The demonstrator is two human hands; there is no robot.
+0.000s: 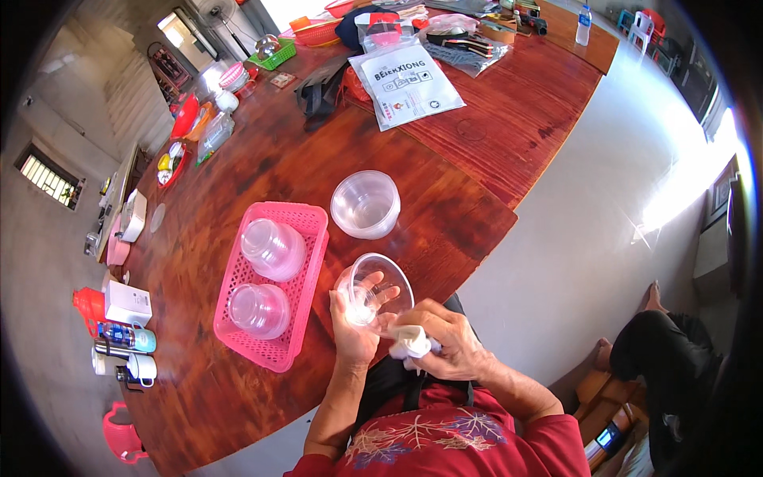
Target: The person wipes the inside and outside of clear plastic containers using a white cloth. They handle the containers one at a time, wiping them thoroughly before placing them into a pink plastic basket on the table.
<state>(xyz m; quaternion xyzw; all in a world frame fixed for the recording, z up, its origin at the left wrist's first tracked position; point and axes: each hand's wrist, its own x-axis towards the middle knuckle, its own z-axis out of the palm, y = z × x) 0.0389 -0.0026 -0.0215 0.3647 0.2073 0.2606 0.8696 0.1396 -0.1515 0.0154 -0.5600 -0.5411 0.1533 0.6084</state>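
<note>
A clear plastic bowl [395, 274] is tilted in my left hand [355, 327], whose fingers show through its wall from beneath. My right hand [449, 342] grips a crumpled white cloth [411, 342] close to the bowl's near rim. To the left on the table stands a pink perforated basket [305, 318] with two stacks of upside-down clear bowls, a far stack [274, 250] and a near stack [260, 310]. Beyond my hands, another clear bowl [366, 205] stands upright, apart from the basket; it may be several nested together.
The brown wooden table [191, 278] ends in an edge close by on my right. Farther off lie a white plastic package [405, 83] and a black strap [318, 99]. Mugs and bottles [127, 350] crowd the left edge beside a white box [127, 304]. A person's legs [668, 358] show at the right.
</note>
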